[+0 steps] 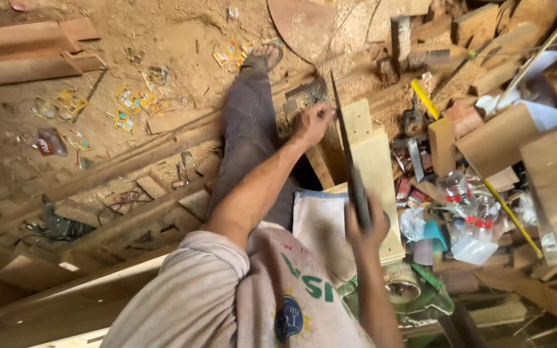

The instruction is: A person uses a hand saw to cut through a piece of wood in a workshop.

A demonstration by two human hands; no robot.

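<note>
1. In the head view, I saw the right hand [367,225], just right of frame centre, with its fingers wrapped shut around the dark handle of a long blade tool [346,145] that looked like a handsaw; its thin edge ran up toward the upper middle.
2. The left hand [311,122], above centre, had its fingers curled at the blade's far end, pinching or steadying it beside a pale wooden board [372,161]; I could not tell if they fully closed on it.
3. I judged the blade thin, springy and sharp-edged, best gripped at the handle, fingertips kept off the teeth.
4. The board seemed stiff, fairly light and dusty-dry, not slippery.
5. Plastic bottles [462,193] and wood offcuts [498,138] crowded the right side; sawdust floor [162,38] filled the upper left.
</note>
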